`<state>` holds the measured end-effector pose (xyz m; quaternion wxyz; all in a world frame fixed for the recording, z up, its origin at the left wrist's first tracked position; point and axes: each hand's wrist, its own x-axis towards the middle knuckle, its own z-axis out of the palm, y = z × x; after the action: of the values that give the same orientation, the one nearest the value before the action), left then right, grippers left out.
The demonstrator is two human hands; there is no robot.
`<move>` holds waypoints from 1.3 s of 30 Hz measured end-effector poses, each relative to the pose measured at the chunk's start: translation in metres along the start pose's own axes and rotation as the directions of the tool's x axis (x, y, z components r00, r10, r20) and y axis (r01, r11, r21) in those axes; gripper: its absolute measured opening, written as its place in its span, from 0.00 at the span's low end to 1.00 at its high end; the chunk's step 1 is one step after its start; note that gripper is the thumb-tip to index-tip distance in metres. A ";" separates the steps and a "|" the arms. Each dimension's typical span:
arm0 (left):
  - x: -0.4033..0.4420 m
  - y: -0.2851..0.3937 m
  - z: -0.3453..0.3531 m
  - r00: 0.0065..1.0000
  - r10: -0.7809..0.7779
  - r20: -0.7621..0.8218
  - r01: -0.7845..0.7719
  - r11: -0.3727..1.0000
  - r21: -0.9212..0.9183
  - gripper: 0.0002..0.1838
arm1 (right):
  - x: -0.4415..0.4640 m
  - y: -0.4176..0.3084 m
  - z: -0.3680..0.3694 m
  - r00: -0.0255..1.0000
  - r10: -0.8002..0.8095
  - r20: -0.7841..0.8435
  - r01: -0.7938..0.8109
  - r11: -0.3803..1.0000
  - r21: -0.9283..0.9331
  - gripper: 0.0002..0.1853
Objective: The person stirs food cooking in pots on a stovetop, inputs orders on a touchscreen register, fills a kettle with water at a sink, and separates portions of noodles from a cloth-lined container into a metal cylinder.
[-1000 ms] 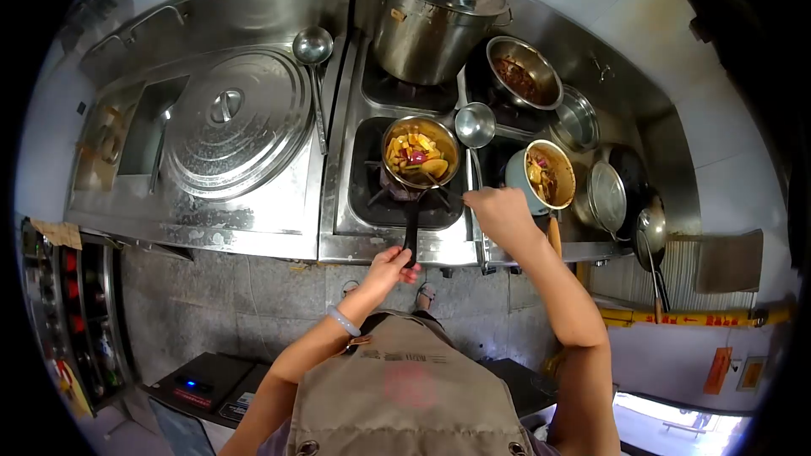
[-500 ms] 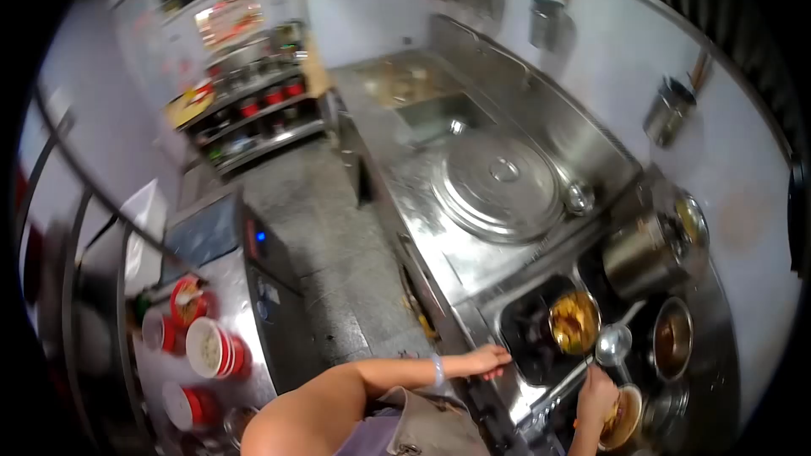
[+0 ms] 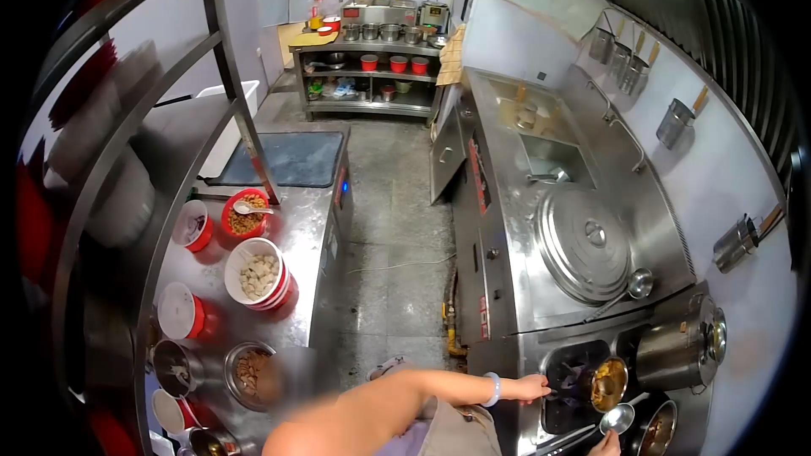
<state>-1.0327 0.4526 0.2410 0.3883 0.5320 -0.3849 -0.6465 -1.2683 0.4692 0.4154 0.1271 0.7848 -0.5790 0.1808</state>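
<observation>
My left hand is closed at the front edge of the stove, around the end of the dark handle of a small pan. That pan sits on a burner with yellow and brown food pieces inside. At the bottom edge my right hand is partly cut off, its fingers closed beside a ladle; what they hold is too small to tell. A metal bowl of dark food is to the right of the ladle.
A big lidded pot stands behind the pan, and a round lid covers the counter well. Left of the aisle, a steel table bears red tubs and a metal bowl of meat. Shelves stand at the far end.
The view has swung left, bringing the aisle, side table and far shelves into sight. My hands now appear at the lower right, still by the small pan; my right hand is mostly cut off.
</observation>
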 end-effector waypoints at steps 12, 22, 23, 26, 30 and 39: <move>-0.036 -0.022 -0.060 0.993 0.086 -0.076 -0.091 0.994 -0.060 0.16 | -0.006 -0.008 0.037 0.971 -0.204 -0.128 0.158 0.940 -0.302 0.09; -0.042 -0.038 -0.044 0.988 -0.042 0.146 0.024 0.992 0.122 0.09 | 0.002 -0.010 0.030 0.994 -0.019 -0.104 -0.004 0.975 -0.221 0.15; -0.042 -0.039 -0.042 0.987 -0.046 0.151 0.027 0.992 0.123 0.09 | 0.000 -0.011 0.028 0.996 -0.001 -0.090 -0.016 0.982 -0.189 0.16; -0.048 -0.039 -0.038 0.971 -0.153 0.182 0.114 0.972 0.204 0.08 | -0.004 -0.001 0.024 0.923 -0.198 -0.329 0.199 0.980 -0.032 0.14; -0.071 -0.022 -0.040 0.939 -0.180 0.294 0.123 0.971 0.204 0.11 | -0.015 0.048 0.033 0.945 0.301 -0.130 -0.231 0.893 0.386 0.14; -0.076 -0.022 -0.016 0.781 -0.424 0.458 0.273 0.892 0.362 0.16 | -0.104 0.070 -0.104 0.741 0.627 -0.240 -0.595 0.779 0.197 0.08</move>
<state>-1.0091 0.5292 0.2488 0.0628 0.4460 -0.4559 -0.7677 -1.3764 0.5803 0.4636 0.1028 0.5212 -0.7683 0.3571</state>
